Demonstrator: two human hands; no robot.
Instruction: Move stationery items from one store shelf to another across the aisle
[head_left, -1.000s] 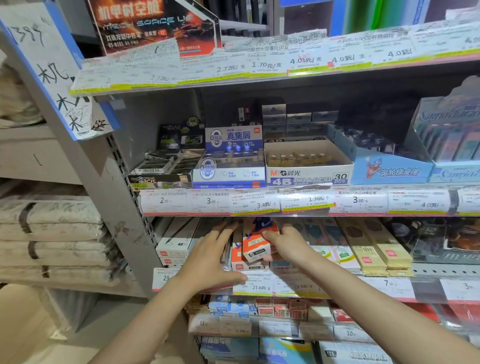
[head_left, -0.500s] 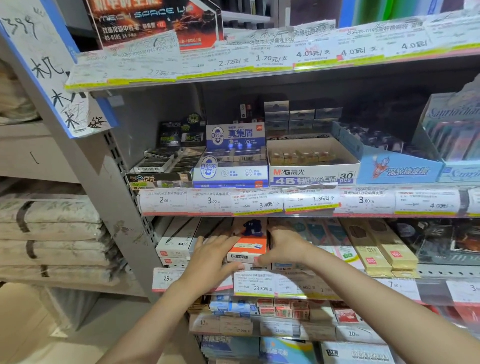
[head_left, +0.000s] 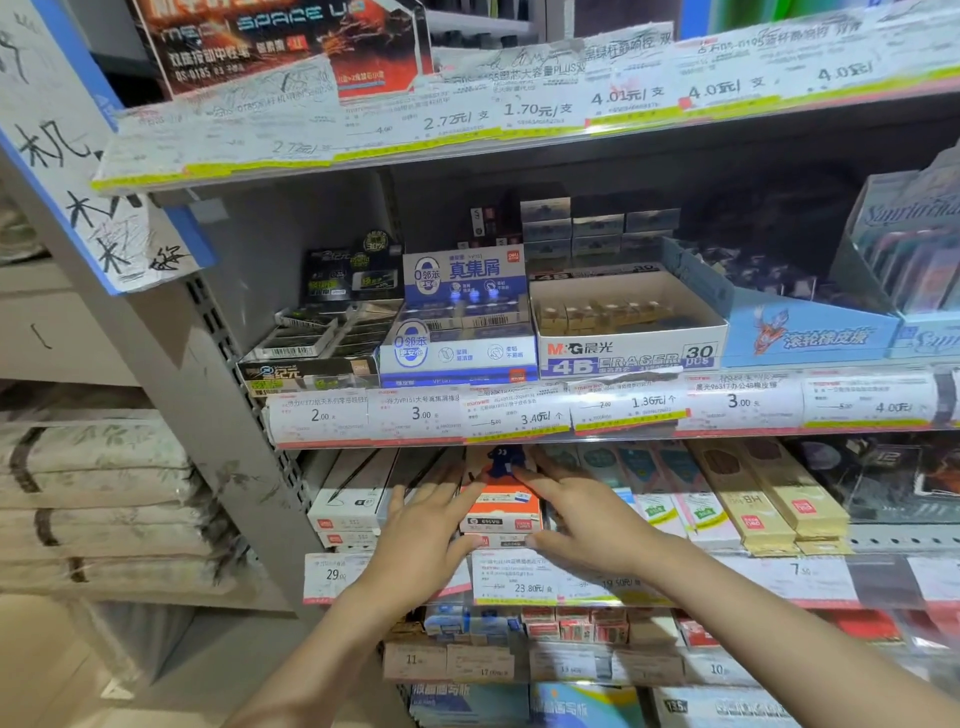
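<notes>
Currently both hands flank flat orange-and-white cardboard box on third shelf tier: left hand at 9 o'clock, right hand at 3 o'clock, fingers straight, pressing sides; likely squaring box within row.

left hand | right hand | both flank orange box | price-tag rail below

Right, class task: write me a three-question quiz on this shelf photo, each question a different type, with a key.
1. True or false: both hands touch the orange-and-white box.
2. The 4B eraser box sits on which shelf relative to the hands: A above, B below, C same?
3. Fill in: the left hand lies to the ___ of the right hand.

Key: 1 true; 2 A; 3 left.
</notes>
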